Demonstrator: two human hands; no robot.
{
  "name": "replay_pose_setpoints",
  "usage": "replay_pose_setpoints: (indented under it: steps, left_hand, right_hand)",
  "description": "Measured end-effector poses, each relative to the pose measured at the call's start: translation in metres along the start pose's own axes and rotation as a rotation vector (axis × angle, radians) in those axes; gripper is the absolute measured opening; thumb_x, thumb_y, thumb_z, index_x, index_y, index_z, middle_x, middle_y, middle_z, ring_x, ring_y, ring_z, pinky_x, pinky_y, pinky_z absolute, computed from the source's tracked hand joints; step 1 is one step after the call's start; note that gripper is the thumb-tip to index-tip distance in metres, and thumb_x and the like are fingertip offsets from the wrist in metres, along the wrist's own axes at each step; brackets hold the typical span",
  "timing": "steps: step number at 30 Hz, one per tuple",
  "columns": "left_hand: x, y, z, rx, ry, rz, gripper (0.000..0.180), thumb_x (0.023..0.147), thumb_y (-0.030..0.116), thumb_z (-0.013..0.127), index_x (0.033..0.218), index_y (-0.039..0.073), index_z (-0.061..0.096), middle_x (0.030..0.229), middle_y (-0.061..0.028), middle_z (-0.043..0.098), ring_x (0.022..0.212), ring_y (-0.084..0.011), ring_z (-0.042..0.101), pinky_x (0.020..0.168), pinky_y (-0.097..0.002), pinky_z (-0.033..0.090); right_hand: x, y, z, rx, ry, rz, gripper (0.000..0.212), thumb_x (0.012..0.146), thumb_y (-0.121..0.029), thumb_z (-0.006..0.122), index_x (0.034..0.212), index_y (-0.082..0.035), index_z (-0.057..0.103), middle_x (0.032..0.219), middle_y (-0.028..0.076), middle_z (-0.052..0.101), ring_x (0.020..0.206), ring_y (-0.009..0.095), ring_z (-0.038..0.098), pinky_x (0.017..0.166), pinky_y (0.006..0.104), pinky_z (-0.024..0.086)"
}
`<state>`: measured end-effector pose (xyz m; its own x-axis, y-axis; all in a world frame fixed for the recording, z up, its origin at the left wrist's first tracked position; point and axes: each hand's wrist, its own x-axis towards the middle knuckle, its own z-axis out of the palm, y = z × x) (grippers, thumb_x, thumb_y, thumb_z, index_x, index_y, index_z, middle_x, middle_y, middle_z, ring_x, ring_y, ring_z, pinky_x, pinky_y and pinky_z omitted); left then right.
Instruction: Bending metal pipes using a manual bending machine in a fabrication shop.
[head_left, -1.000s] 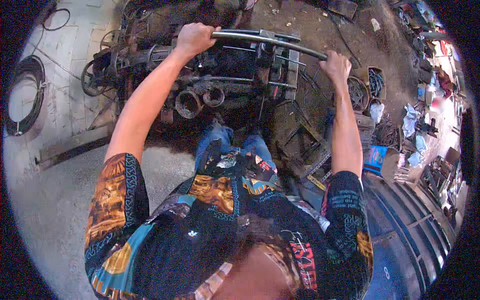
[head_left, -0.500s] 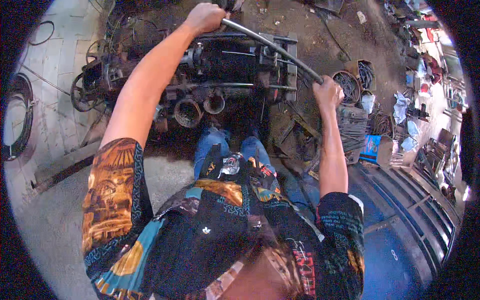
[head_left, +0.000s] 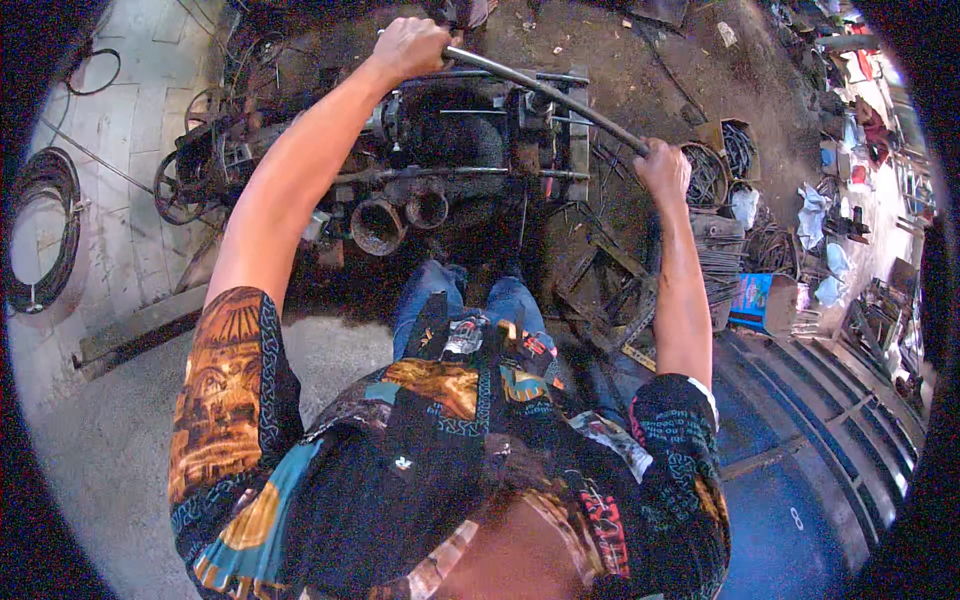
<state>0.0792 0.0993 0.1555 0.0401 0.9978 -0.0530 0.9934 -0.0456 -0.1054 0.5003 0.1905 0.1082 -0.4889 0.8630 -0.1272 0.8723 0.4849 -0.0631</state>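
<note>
Writing first: patterned shirt [head_left: 380, 480] has red lettering near the collar and small pale-blue lettering on the right sleeve [head_left: 672, 425]; both skewed by the lens, not transcribed. Blue printed box [head_left: 752, 300] at right, print too small to make out. Blue panel [head_left: 770, 540], lower right, carries a small white looped mark.

Grip: both closed, one at each end of the same metal bar [head_left: 560, 97]. Left hand [head_left: 412, 47] has its fingers wrapped round the far-left end, knuckles up. Right hand [head_left: 664, 172] is curled round the right end, lower in view and nearer the body. Both arms reach forward.

Bar slopes down left to right, passing across the dark machine [head_left: 470, 140]; can't tell whether it touches the block [head_left: 535, 108] below it. Two round pipe ends [head_left: 379, 228] face the person on the machine's near side; spoked wheel [head_left: 180, 188] at its left. Open carton [head_left: 738, 150] of metal pieces sits just beyond the right hand. Cable coil [head_left: 68, 195] far left.
</note>
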Motion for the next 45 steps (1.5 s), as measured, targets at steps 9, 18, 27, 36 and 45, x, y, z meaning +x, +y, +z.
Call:
replay_pose_setpoints:
  steps: [9, 18, 27, 36, 45]
  left_hand:
    - [0.007, -0.033, 0.030, -0.073, 0.113, 0.172, 0.035, 0.090, 0.039, 0.050, 0.076, 0.013, 0.069, 0.065, -0.0167, 0.062, 0.061, -0.0358, 0.062, 0.057, -0.0474, 0.050]
    - [0.011, -0.019, 0.020, -0.031, 0.123, 0.117, 0.039, 0.090, 0.040, 0.048, 0.073, 0.011, 0.067, 0.065, -0.0156, 0.062, 0.064, -0.0355, 0.063, 0.058, -0.0460, 0.051]
    - [0.018, 0.023, -0.004, -0.058, 0.047, 0.082, 0.031, 0.084, 0.036, 0.054, 0.077, 0.009, 0.067, 0.076, -0.0172, 0.065, 0.073, -0.0357, 0.064, 0.065, -0.0456, 0.053]
    - [-0.046, 0.040, -0.019, -0.126, 0.485, 0.069, 0.065, 0.075, 0.038, 0.066, 0.130, 0.011, 0.045, 0.127, -0.0118, 0.051, 0.121, -0.0259, 0.045, 0.104, -0.0459, 0.031]
    - [-0.260, 0.107, 0.050, -0.421, 0.405, -0.465, 0.065, 0.080, 0.020, 0.065, 0.134, 0.000, 0.036, 0.134, -0.0205, 0.041, 0.127, -0.0352, 0.036, 0.106, -0.0453, 0.029]
  right_hand:
    - [-0.036, -0.053, -0.028, 0.038, 0.182, 0.175, 0.027, 0.065, -0.032, 0.064, 0.087, -0.017, 0.071, 0.074, 0.016, 0.066, 0.070, 0.035, 0.065, 0.065, 0.0474, 0.051]
    - [-0.040, -0.035, -0.012, 0.101, 0.114, 0.157, 0.031, 0.068, -0.034, 0.062, 0.094, -0.017, 0.069, 0.083, 0.018, 0.067, 0.080, 0.037, 0.064, 0.069, 0.0477, 0.050]
    - [-0.009, 0.026, 0.000, 0.046, 0.046, 0.123, 0.040, 0.066, -0.030, 0.064, 0.101, -0.011, 0.064, 0.088, 0.019, 0.066, 0.083, 0.037, 0.063, 0.074, 0.0478, 0.049]
    - [-0.107, -0.065, 0.041, 0.684, 0.520, 0.146, 0.025, 0.074, -0.018, 0.062, 0.095, -0.004, 0.059, 0.085, 0.013, 0.059, 0.079, 0.025, 0.059, 0.074, 0.0343, 0.047]
    - [-0.105, -0.140, 0.176, 0.766, -0.034, 0.572, 0.042, 0.072, -0.018, 0.067, 0.110, -0.005, 0.055, 0.091, 0.025, 0.062, 0.087, 0.043, 0.060, 0.079, 0.0497, 0.049]
